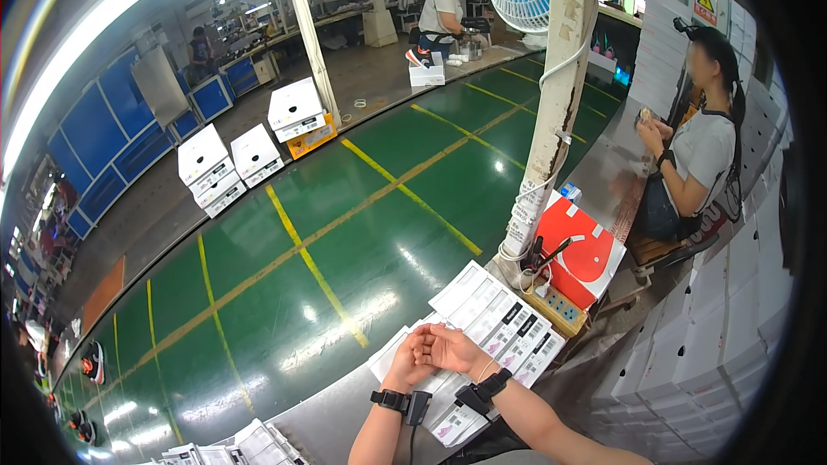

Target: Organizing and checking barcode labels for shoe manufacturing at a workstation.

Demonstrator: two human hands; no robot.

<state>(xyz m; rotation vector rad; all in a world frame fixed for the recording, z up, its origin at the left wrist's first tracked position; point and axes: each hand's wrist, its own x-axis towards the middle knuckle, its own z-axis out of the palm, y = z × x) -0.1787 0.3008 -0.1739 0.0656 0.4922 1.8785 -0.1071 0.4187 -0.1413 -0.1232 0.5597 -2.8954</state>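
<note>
My left hand [408,365] and my right hand [454,351] meet just above printed white label sheets [495,306] at the near edge of the line. The fingers of both are loosely curled and folded against each other, and I see nothing held between them. Each wrist wears a black strap with a small dark device; a cable runs down from the left one. The sheets lie in overlapping rows under and beside my hands, showing barcodes and small pink pictures. More stacked printed sheets [258,446] lie at the lower left.
A green conveyor belt [370,245] with yellow lines stretches past me. White shoe boxes [203,155] stand along its far side. A worn post [551,120] rises near a red box lid [579,250] and a power strip [558,308]. One person sits at right; another stands across the belt.
</note>
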